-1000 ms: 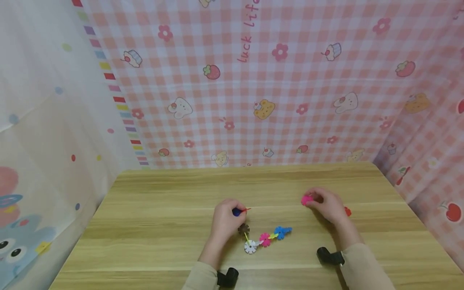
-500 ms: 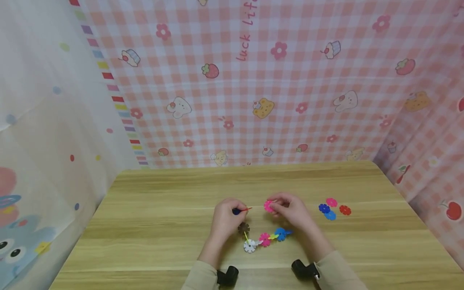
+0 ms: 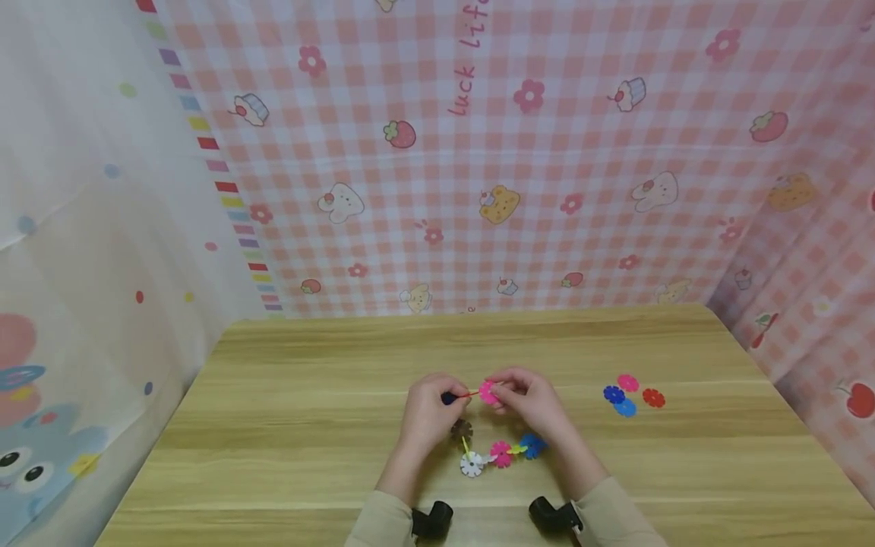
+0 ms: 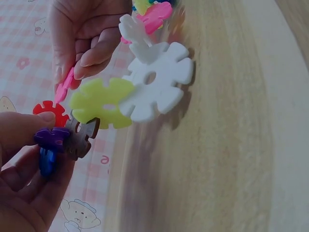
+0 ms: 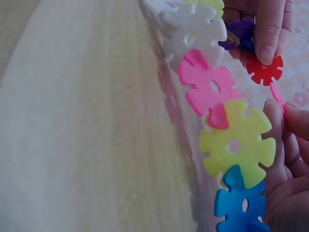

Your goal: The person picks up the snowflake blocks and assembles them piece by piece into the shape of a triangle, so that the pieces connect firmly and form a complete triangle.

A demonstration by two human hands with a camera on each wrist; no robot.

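Above the surface [image 3: 294, 441], fingers [image 4: 48, 200] of the left hand [image 3: 427, 414] pinch a red disc [image 5: 265, 72] — those of the right hand [image 3: 536, 399], a pink disc [image 3: 488, 393] just beside it.

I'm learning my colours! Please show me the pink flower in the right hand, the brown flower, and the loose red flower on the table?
Held pink flower [image 3: 488, 393], head view: middle of its visible face.
Brown flower [image 4: 77, 140], left wrist view: below its centre hole.
Loose red flower [image 3: 654, 397], head view: middle of its top.
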